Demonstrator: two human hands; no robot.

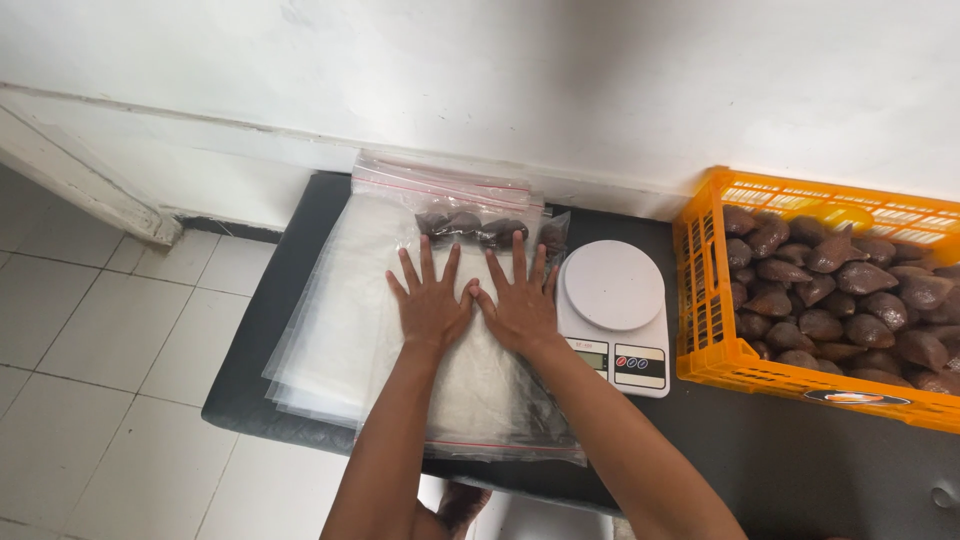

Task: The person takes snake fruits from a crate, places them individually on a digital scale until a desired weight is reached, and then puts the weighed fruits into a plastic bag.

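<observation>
Bare forearms — no sleeves, rings

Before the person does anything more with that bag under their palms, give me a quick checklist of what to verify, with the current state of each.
1. Both hands flat on the clear bag: ok; left hand and right hand lie palm down, fingers spread.
2. Brown fruits gathered at the bag's far end, beyond the fingertips: ok.
3. Bag's near edge sealed: cannot tell.
4. Bag fully on the dark table: not ok; its near edge juts past the table edge.
5. Kitchen scale platform free: ok.
6. Orange crate stocked with fruit: ok.
</observation>
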